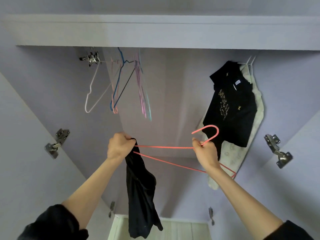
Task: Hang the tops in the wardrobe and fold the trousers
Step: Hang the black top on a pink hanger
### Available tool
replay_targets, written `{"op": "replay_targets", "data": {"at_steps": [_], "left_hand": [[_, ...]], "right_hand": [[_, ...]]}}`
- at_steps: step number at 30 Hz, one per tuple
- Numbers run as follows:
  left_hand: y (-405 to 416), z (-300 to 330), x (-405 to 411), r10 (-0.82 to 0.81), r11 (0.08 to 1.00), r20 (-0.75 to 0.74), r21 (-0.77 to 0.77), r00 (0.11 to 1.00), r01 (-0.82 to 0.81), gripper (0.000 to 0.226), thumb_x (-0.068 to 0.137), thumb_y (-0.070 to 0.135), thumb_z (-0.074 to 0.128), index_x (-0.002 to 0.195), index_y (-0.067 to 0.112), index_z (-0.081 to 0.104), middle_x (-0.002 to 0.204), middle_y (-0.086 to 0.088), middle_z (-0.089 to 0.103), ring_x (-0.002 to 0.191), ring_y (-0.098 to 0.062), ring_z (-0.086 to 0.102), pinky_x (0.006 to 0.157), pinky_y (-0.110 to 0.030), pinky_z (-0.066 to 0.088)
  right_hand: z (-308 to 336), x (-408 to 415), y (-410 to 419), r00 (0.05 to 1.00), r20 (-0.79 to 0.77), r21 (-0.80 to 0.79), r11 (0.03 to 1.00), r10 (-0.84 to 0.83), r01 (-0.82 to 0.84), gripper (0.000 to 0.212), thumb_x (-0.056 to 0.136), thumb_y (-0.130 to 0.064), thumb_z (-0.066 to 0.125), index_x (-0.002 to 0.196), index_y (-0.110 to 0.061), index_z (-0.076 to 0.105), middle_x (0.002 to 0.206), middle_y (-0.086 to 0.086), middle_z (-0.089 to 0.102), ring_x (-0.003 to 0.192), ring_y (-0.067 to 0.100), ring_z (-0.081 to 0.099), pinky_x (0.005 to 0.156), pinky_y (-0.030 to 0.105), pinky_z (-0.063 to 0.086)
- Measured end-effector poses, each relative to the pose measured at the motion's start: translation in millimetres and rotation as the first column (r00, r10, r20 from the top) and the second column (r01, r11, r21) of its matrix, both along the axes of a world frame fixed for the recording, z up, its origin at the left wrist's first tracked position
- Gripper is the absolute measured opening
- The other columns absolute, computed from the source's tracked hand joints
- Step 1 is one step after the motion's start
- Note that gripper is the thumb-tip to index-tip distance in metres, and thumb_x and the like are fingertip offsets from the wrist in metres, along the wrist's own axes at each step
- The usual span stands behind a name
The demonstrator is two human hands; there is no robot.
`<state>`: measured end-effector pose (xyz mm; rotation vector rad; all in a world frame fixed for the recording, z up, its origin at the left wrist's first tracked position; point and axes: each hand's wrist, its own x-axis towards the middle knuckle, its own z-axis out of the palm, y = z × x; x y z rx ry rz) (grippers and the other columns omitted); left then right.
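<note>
Seen from a head-worn camera looking up into an open lilac wardrobe (155, 32), two bare forearms reach forward with dark sleeves pushed back. The left hand (119, 146) is closed in a fist around the top edge of a black garment (140, 191) and one end of a coral-pink wire hanger (166, 147); the cloth hangs straight down from that fist, limp and bunched. The right hand (205, 153) pinches the hanger at its neck, just below the hook, fingers curled tight around the wire, and the hook curves up and to the left above the knuckles. The hanger stretches sideways between the two hands, its lower bar slanting down to the right behind the right wrist. At upper left, a cluster of empty hangers (119, 87) in white, blue, pink and teal dangles from the rail. At upper right, a black top with gold print (233, 108) already hangs there, with a pale patterned garment (230, 158) behind it. Metal hinges (57, 142) show on the door edges at both sides.
</note>
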<state>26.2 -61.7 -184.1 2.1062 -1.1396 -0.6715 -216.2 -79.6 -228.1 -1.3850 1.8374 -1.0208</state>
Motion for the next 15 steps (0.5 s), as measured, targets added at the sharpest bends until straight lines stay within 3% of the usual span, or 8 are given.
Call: {"op": "replay_targets", "data": {"at_steps": [4, 7, 9, 10, 12, 15], "left_hand": [[1.9, 10.6, -17.6, -0.103, 0.994, 0.098, -0.028, 0.99, 0.107, 0.009, 0.08, 0.012, 0.059, 0.074, 0.011, 0.065, 0.083, -0.01, 0.066, 0.084, -0.03, 0.058, 0.07, -0.027, 0.041], [6.6, 21.8, -37.1, -0.263, 0.959, 0.112, -0.077, 0.958, 0.272, 0.011, 0.081, 0.008, 0.059, 0.081, 0.008, 0.071, 0.079, -0.003, 0.067, 0.088, -0.022, 0.062, 0.074, -0.021, 0.043], [10.0, 27.2, -45.1, -0.389, 0.913, 0.131, -0.077, 0.912, 0.401, 0.015, 0.083, 0.007, 0.059, 0.088, 0.009, 0.073, 0.079, 0.0, 0.066, 0.086, -0.016, 0.061, 0.071, -0.013, 0.04], [11.8, 29.3, -45.0, -0.446, 0.885, 0.161, -0.067, 0.88, 0.461, 0.017, 0.084, 0.008, 0.059, 0.092, 0.011, 0.073, 0.081, 0.001, 0.067, 0.084, -0.013, 0.06, 0.067, -0.01, 0.038], [15.2, 31.7, -39.8, -0.544, 0.817, 0.266, -0.046, 0.796, 0.574, 0.021, 0.088, 0.012, 0.058, 0.104, 0.016, 0.072, 0.085, 0.002, 0.064, 0.079, -0.01, 0.055, 0.064, -0.01, 0.037], [17.0, 31.7, -29.5, -0.538, 0.75, 0.578, -0.004, 0.614, 0.661, 0.027, 0.093, 0.023, 0.056, 0.118, 0.017, 0.066, 0.098, 0.0, 0.05, 0.096, -0.017, 0.045, 0.084, -0.022, 0.032]], "right_hand": [[11.7, 19.6, 13.4, 0.986, -0.143, -0.034, 0.995, 0.09, -0.096, 0.057, 0.097, -0.033, 0.045, 0.044, -0.016, 0.032, 0.046, 0.003, 0.038, 0.06, 0.029, 0.045, 0.06, 0.032, 0.033], [20.3, 43.6, 22.5, 0.965, -0.179, -0.032, 0.979, 0.194, -0.203, 0.061, 0.097, -0.048, 0.035, 0.049, -0.011, 0.043, 0.061, 0.012, 0.06, 0.072, 0.034, 0.056, 0.069, 0.036, 0.043], [30.4, 56.5, 24.7, 0.974, -0.008, 0.018, 0.974, 0.227, -0.227, 0.07, 0.098, -0.053, 0.024, 0.059, -0.006, 0.057, 0.076, 0.011, 0.068, 0.085, 0.03, 0.058, 0.085, 0.037, 0.044], [35.9, 59.4, 25.1, 0.971, 0.103, 0.034, 0.974, 0.218, -0.222, 0.072, 0.098, -0.053, 0.021, 0.06, -0.007, 0.061, 0.073, 0.006, 0.066, 0.086, 0.027, 0.057, 0.089, 0.036, 0.042], [42.4, 60.2, 24.7, 0.949, 0.259, -0.003, 0.983, 0.179, -0.184, 0.072, 0.098, -0.053, 0.02, 0.055, -0.011, 0.058, 0.059, -0.003, 0.056, 0.075, 0.021, 0.053, 0.083, 0.034, 0.041], [47.0, 57.2, 25.0, 0.926, 0.328, -0.052, 0.982, 0.189, -0.182, 0.071, 0.098, -0.053, 0.023, 0.051, -0.011, 0.055, 0.043, -0.01, 0.046, 0.057, 0.013, 0.046, 0.064, 0.026, 0.038]]}}
